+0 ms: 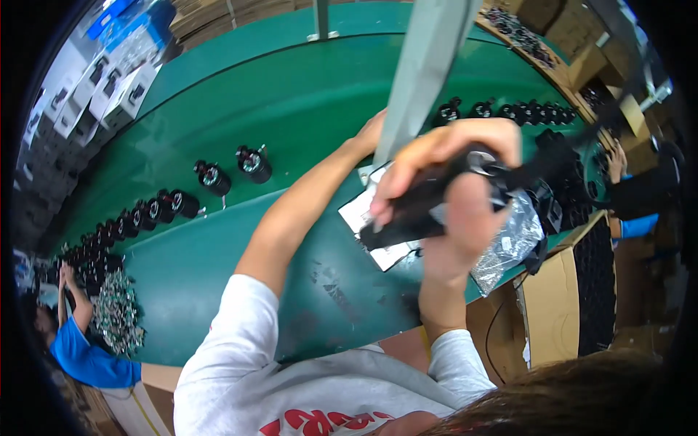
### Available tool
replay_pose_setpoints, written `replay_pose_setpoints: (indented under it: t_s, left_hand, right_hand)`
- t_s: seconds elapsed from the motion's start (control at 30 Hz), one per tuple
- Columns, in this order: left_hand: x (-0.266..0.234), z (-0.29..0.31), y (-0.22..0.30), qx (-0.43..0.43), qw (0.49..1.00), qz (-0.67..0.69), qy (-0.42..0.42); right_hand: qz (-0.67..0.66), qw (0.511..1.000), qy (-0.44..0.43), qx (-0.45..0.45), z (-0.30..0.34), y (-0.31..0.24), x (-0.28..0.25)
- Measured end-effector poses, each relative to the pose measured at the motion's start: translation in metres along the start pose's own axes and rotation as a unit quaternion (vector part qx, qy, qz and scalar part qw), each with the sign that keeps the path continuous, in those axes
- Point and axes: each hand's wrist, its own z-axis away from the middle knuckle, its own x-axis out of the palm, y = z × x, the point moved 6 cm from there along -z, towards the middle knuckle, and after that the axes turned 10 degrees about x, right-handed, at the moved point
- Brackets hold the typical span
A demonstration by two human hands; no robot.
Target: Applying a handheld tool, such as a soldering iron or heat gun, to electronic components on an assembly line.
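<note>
My right hand (465,189) is closed around a dark, elongated device (414,214), smeared by motion, so its exact kind is unclear. It is held above a white sheet or box (392,256) on the green workbench (320,305). My left arm stretches forward, and my left hand (371,132) lies at the green conveyor belt (305,94), next to a grey metal post (422,73). The post hides its fingers. Two black cylindrical units (253,164) with exposed parts on top stand on the belt, left of that arm.
More black units form rows at the left (138,216) and far right (538,112). Clear plastic bags (509,243) lie right of my right hand, beside a cardboard box (556,298). A co-worker in blue (94,352) sits left, near a pile of small parts (118,312).
</note>
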Motion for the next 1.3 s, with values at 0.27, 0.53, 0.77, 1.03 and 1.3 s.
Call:
replay_pose_setpoints:
  t_s: [0.27,0.53,0.77,1.03,1.3]
  left_hand:
    - [-0.024,0.014,0.056,-0.049,0.982,0.011,0.181]
    - [-0.055,0.120,-0.007,-0.077,0.958,-0.147,0.234]
    - [-0.023,0.206,0.051,-0.101,0.992,-0.001,0.072]
    - [-0.010,0.223,0.037,-0.046,0.997,0.066,-0.004]
    - [-0.010,0.219,0.036,-0.069,0.993,0.084,-0.035]
  right_hand:
    - [0.161,0.986,-0.048,0.025,-0.002,0.020,0.007]
    - [0.039,0.989,-0.055,0.130,0.003,0.030,0.019]
    - [-0.106,0.985,-0.093,0.102,0.008,0.021,0.014]
    - [-0.045,0.990,-0.111,0.079,-0.003,0.042,0.011]
    - [-0.141,0.973,-0.132,0.124,-0.001,0.059,0.020]
